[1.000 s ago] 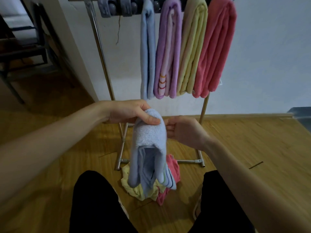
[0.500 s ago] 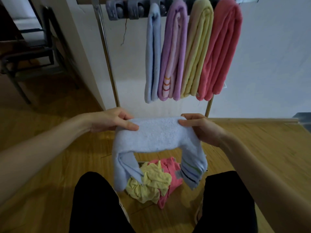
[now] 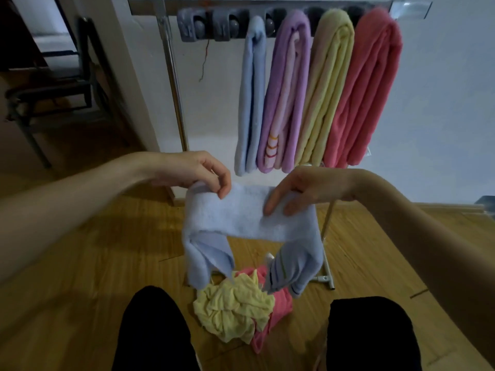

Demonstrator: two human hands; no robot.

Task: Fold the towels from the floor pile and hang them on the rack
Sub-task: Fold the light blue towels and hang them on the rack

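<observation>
Blue towel (image 3: pixel 249 214) in two hands | rack (image 3: pixel 171 76): four towels | floor pile (image 3: pixel 241 306): two

Home room: wooden floor (image 3: pixel 80 263), towel rack (image 3: pixel 171 76), white wall (image 3: pixel 442 103), chair (image 3: pixel 53 89).

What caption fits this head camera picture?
Both hands hold a light blue towel before the rack.

Landmark: rack (image 3: pixel 171 76), against the wall (image 3: pixel 442 103). 4 folded towels (image 3: pixel 318 89) hang side by side on its right half. Held towel (image 3: pixel 246 212) is in front of the rack, above the floor pile (image 3: pixel 235 309) at its base. Chair (image 3: pixel 53 89) sits left of the rack.
</observation>
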